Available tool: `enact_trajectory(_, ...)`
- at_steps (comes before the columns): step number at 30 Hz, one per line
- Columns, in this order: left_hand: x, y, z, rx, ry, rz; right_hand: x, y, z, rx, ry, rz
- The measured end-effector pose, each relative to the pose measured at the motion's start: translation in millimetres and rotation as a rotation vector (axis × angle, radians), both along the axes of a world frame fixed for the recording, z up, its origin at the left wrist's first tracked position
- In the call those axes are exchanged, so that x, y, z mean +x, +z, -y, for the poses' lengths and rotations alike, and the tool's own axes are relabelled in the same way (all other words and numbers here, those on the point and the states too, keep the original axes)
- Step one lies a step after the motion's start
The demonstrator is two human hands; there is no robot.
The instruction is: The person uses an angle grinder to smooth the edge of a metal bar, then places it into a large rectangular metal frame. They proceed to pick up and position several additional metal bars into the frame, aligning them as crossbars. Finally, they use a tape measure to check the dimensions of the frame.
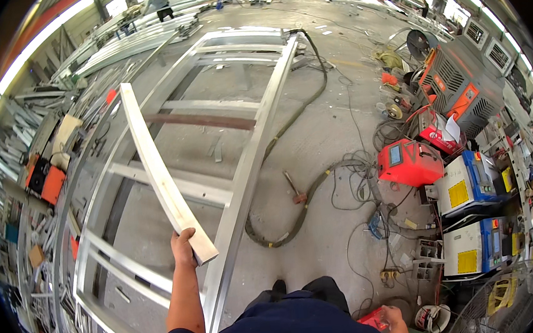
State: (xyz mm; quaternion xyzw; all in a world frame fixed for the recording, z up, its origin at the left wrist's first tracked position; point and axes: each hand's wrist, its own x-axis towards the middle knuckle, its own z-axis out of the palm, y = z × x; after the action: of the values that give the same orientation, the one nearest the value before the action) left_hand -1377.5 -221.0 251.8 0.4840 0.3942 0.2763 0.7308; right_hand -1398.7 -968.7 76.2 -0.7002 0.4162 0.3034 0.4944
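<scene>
navy shirt [287, 329] fills bottom centre. left hand [185, 248] clamped round lower end of long pale board [160, 176], left of centre, slanting toward upper left above metal frame [229, 243]. right hand [391, 315], lower right, by red object [372, 318]; partly hidden, can't tell if held.

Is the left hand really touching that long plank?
Touching. The head view shows it: the left hand grips the plank near its lower end, thumb pressed over the edge.
</scene>
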Motion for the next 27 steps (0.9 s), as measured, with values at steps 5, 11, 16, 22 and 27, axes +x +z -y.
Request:
enact_trajectory(5, 187.8, -10.0, -10.4, -0.058, -0.08, 0.004, 61.6, -60.4, 1.9, -0.025, -0.034, -0.03)
enact_trajectory(11, 420.7, -24.9, -2.5, -0.082, -0.12, 0.019, 221.5, -160.2, 63.4, -0.014, 0.294, -0.35)
enact_trajectory(16, 550.4, 0.3, -36.0, -0.165, -0.112, 0.013, 535.2, -123.3, 25.7, -0.073, -0.004, -0.066)
enact_trajectory(22, 706.9, 1.2, -67.3, -0.284, -0.068, 0.063, 892.7, 36.1, -111.0, 0.007, 0.281, 0.52)
enact_trajectory(27, 872.0, -46.5, -132.0, -0.499, -0.049, 0.211, 1043.1, 53.9, -169.7, -0.173, 0.492, 0.612)
